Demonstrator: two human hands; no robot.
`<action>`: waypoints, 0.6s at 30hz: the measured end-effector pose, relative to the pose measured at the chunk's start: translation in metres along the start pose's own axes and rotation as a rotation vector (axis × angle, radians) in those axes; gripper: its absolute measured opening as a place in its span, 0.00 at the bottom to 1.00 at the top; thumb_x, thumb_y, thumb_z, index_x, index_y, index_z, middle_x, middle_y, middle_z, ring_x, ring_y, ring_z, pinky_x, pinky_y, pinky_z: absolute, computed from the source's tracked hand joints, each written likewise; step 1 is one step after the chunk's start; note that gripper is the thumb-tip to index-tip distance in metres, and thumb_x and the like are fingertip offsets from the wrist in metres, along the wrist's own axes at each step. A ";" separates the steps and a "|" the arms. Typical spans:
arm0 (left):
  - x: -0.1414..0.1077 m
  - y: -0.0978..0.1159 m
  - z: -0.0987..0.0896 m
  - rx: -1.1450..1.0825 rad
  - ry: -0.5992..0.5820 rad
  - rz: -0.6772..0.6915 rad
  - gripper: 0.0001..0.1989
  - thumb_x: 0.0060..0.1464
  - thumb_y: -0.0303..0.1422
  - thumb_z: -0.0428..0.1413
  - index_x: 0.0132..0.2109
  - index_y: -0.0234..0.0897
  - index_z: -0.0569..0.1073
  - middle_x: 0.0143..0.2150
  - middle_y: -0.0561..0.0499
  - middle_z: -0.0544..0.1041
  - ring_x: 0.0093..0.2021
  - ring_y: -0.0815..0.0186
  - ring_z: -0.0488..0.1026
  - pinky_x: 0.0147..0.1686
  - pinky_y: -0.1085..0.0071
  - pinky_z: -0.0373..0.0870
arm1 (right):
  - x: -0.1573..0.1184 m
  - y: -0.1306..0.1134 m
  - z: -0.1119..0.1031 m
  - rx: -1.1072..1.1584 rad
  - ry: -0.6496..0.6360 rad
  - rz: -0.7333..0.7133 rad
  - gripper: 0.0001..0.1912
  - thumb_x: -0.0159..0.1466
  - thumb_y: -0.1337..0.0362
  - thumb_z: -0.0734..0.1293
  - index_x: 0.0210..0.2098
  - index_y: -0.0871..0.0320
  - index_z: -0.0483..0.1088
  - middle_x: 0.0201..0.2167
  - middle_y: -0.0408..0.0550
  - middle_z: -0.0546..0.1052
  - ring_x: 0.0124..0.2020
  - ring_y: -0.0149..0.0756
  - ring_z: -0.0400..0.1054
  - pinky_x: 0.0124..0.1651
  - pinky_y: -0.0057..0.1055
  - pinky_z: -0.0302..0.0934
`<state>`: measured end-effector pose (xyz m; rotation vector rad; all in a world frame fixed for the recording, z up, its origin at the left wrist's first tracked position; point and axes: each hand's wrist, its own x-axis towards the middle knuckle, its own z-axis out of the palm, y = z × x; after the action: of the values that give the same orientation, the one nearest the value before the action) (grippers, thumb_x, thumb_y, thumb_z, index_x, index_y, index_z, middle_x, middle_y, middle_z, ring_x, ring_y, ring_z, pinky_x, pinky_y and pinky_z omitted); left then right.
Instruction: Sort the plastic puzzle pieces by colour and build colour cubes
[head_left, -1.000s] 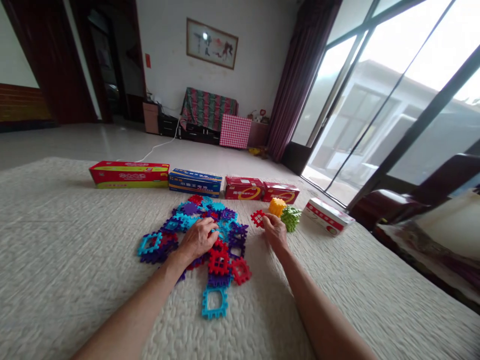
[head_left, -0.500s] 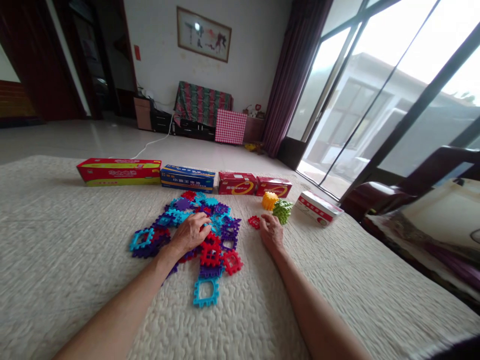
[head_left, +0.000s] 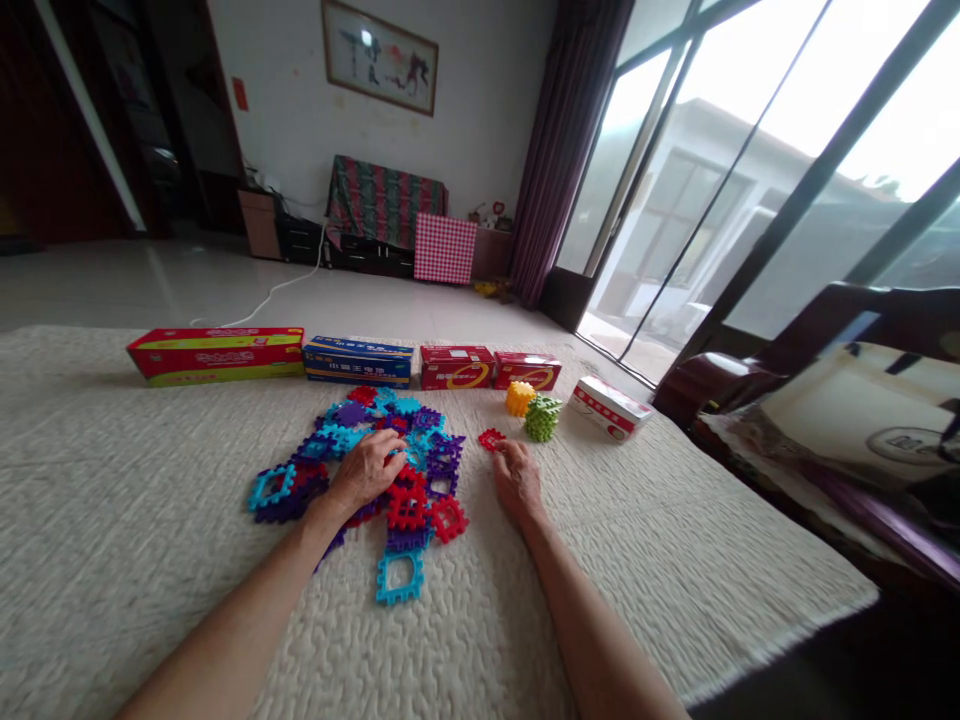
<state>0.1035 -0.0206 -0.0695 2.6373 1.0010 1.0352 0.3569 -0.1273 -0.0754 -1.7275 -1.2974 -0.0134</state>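
Note:
A loose pile of notched plastic pieces in red, purple and blue (head_left: 407, 508) lies on the cream quilted cover (head_left: 465, 640). My left hand (head_left: 369, 468) rests on the pile with bent fingers; whether it grips a piece is hidden. To the right, my right hand (head_left: 517, 478) has its fingertips at the near edge of a small red piece (head_left: 491, 439) lying on the cover. Its fingers are curled, and their hold on the piece is too small to make out. Just beyond this hand stand a green cube (head_left: 542, 418) and a yellow block (head_left: 520, 398).
Along the far edge sit a long red and green box (head_left: 225, 355), a blue box (head_left: 358, 361) and two red boxes (head_left: 456, 368). A white and red box (head_left: 610, 408) stands at the right. Beyond is a dark chair (head_left: 735, 370).
The camera view has turned slightly to the right. My right hand has drawn back a little from the green cube and is now nearer the small red piece. My left hand stays on the pile.

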 end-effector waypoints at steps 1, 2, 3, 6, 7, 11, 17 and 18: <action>0.000 0.000 0.000 -0.002 -0.001 -0.003 0.11 0.56 0.34 0.50 0.39 0.39 0.77 0.44 0.47 0.77 0.46 0.61 0.73 0.51 0.64 0.69 | 0.000 0.000 -0.001 0.009 -0.004 -0.001 0.13 0.60 0.64 0.58 0.37 0.56 0.74 0.39 0.50 0.75 0.41 0.37 0.68 0.46 0.33 0.61; 0.000 0.000 0.000 -0.004 -0.002 -0.006 0.11 0.57 0.34 0.50 0.39 0.39 0.77 0.45 0.47 0.77 0.47 0.61 0.73 0.51 0.64 0.69 | -0.001 0.000 -0.002 0.018 -0.006 0.001 0.14 0.60 0.63 0.58 0.37 0.57 0.74 0.39 0.50 0.75 0.40 0.37 0.68 0.46 0.33 0.61; 0.000 0.001 0.000 -0.005 -0.002 -0.008 0.11 0.57 0.34 0.50 0.39 0.39 0.77 0.45 0.47 0.77 0.47 0.60 0.73 0.51 0.63 0.69 | 0.000 0.000 -0.003 0.027 -0.007 0.006 0.14 0.60 0.63 0.58 0.37 0.57 0.74 0.39 0.50 0.75 0.40 0.37 0.69 0.45 0.33 0.61; -0.001 0.002 0.000 0.009 0.003 -0.012 0.11 0.57 0.33 0.50 0.41 0.40 0.77 0.46 0.47 0.76 0.47 0.61 0.73 0.51 0.63 0.69 | 0.000 0.002 -0.004 0.047 -0.006 0.031 0.15 0.59 0.62 0.57 0.37 0.57 0.74 0.37 0.49 0.76 0.36 0.36 0.69 0.42 0.31 0.62; -0.001 0.002 0.000 0.023 0.011 -0.015 0.11 0.58 0.33 0.50 0.42 0.40 0.76 0.47 0.47 0.76 0.48 0.61 0.73 0.52 0.62 0.69 | 0.000 0.002 -0.004 0.053 -0.007 0.036 0.15 0.59 0.62 0.58 0.37 0.57 0.74 0.36 0.49 0.76 0.35 0.36 0.69 0.40 0.31 0.62; -0.004 0.003 -0.003 0.100 0.081 -0.057 0.13 0.59 0.32 0.49 0.47 0.37 0.75 0.50 0.44 0.74 0.51 0.58 0.71 0.53 0.60 0.69 | 0.000 0.001 -0.005 0.069 -0.027 0.029 0.14 0.59 0.61 0.58 0.35 0.58 0.74 0.35 0.49 0.75 0.33 0.36 0.69 0.38 0.30 0.62; 0.001 0.021 -0.019 0.085 0.052 -0.013 0.13 0.60 0.30 0.48 0.45 0.38 0.76 0.51 0.44 0.74 0.53 0.59 0.70 0.55 0.60 0.67 | 0.001 -0.005 -0.007 0.068 -0.056 0.006 0.14 0.58 0.61 0.58 0.35 0.58 0.74 0.34 0.50 0.75 0.33 0.37 0.68 0.39 0.32 0.61; 0.002 0.029 -0.022 0.061 0.024 0.007 0.13 0.60 0.30 0.48 0.45 0.38 0.76 0.50 0.45 0.75 0.53 0.60 0.70 0.55 0.60 0.67 | 0.001 -0.005 -0.007 0.071 -0.056 0.007 0.14 0.58 0.61 0.58 0.35 0.58 0.74 0.33 0.49 0.75 0.33 0.37 0.68 0.38 0.32 0.61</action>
<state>0.1055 -0.0440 -0.0417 2.6850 1.0449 1.0565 0.3569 -0.1319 -0.0676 -1.6823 -1.3176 0.0844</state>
